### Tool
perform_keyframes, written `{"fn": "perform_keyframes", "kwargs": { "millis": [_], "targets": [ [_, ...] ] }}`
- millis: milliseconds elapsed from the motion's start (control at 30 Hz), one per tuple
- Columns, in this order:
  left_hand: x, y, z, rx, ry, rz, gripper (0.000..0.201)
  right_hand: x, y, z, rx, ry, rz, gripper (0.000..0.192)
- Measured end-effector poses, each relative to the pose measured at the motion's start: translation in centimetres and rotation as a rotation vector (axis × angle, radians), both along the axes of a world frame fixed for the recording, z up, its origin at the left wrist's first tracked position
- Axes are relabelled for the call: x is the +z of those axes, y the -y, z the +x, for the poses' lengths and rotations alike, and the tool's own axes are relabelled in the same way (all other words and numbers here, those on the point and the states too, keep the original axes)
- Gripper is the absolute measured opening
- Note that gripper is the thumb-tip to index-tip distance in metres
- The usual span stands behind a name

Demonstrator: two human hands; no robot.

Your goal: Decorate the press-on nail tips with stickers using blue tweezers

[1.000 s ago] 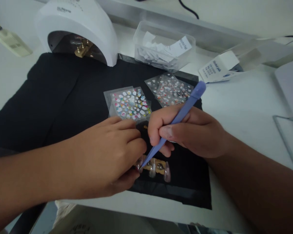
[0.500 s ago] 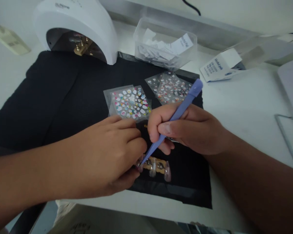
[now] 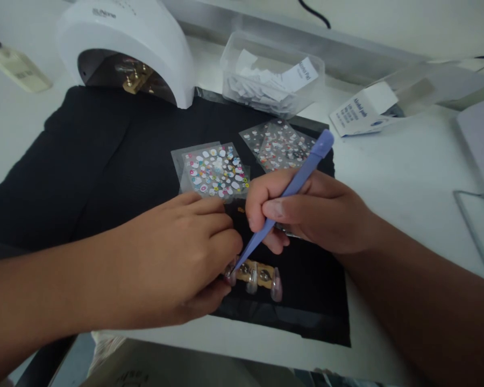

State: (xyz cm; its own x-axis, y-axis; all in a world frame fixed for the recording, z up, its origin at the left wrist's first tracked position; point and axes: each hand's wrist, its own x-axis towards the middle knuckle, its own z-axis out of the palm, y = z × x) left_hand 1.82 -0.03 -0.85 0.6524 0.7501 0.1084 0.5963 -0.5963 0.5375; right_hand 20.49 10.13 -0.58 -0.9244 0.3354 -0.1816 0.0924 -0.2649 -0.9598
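Note:
My right hand point(image 3: 306, 212) is closed around purple tweezers point(image 3: 296, 185), held slantwise like a pen. Their point touches the leftmost clear press-on nail point(image 3: 231, 273) on a wooden nail display stand point(image 3: 258, 273). Two more long, clear nails, a middle one point(image 3: 251, 280) and a right one point(image 3: 276, 285), are mounted along the stand. With thumb and fingers closed, my left hand point(image 3: 189, 252) holds the stand's left end, which it hides in part. Just beyond my hands lie sheets of colourful nail stickers point(image 3: 218, 169).
A white nail lamp point(image 3: 133, 32) stands at the back left with another nail stand point(image 3: 136, 79) inside. Behind the black cloth point(image 3: 84, 161) are a clear tub point(image 3: 272, 75) of alcohol pads and an alcohol-pad box point(image 3: 363, 110). More sticker sheets point(image 3: 278, 145) lie near my right hand.
The tweezers and my right hand have shifted only very slightly. My left hand keeps its hold on the stand.

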Motion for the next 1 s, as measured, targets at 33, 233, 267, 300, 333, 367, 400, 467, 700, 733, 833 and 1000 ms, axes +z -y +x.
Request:
{"fn": "perform_keyframes", "kwargs": {
  "millis": [33, 233, 267, 300, 333, 367, 400, 467, 700, 733, 833, 1000],
  "targets": [
    [0.0, 0.0, 0.0, 0.000, -0.001, -0.007, 0.014, 0.0, -0.1, 0.0, 0.003, -0.004, -0.007, 0.015],
    [0.0, 0.0, 0.0, 0.001, 0.004, -0.014, 0.013, 0.1, -0.2, 0.1, 0.003, -0.008, -0.020, 0.015],
    [0.0, 0.0, 0.0, 0.001, 0.001, -0.013, 0.012, 0.1, -0.1, 0.1, 0.002, -0.009, -0.018, 0.014],
    [-0.1, 0.0, -0.1, 0.000, 0.000, -0.011, 0.012, 0.1, 0.0, 0.2, -0.002, -0.016, -0.014, 0.014],
    [-0.1, 0.0, -0.1, -0.002, -0.003, -0.009, 0.011, 0.0, 0.2, 0.3, -0.009, -0.026, -0.009, 0.014],
    [-0.1, 0.1, -0.1, -0.004, -0.005, -0.004, 0.012, 0.0, 0.3, 0.4, -0.022, -0.042, 0.000, 0.014],
    [-0.1, 0.0, -0.1, -0.006, -0.006, -0.003, 0.012, -0.1, 0.4, 0.6, -0.042, -0.061, 0.010, 0.015],
    [-0.1, 0.0, -0.1, -0.003, -0.012, -0.006, 0.012, -0.2, 0.6, 1.1, -0.083, -0.117, 0.032, 0.019],
    [0.6, 0.0, -0.6, -0.005, -0.063, -0.042, 0.020, 2.5, 0.7, 3.6, -0.239, -0.193, 0.263, 0.016],
    [0.9, 0.0, -0.9, 0.000, -0.047, -0.028, 0.027, 3.1, 1.0, 3.9, -0.279, -0.196, 0.334, 0.016],
    [2.1, 0.1, -2.2, 0.072, 0.129, 0.064, 0.031, 4.3, 2.7, 4.5, -0.491, -0.260, 0.659, 0.015],
    [4.5, 2.0, -2.5, 0.338, 0.574, 0.022, 0.004, 4.1, 6.1, 3.4, -0.464, 0.096, 1.779, 0.012]
  ]
}}
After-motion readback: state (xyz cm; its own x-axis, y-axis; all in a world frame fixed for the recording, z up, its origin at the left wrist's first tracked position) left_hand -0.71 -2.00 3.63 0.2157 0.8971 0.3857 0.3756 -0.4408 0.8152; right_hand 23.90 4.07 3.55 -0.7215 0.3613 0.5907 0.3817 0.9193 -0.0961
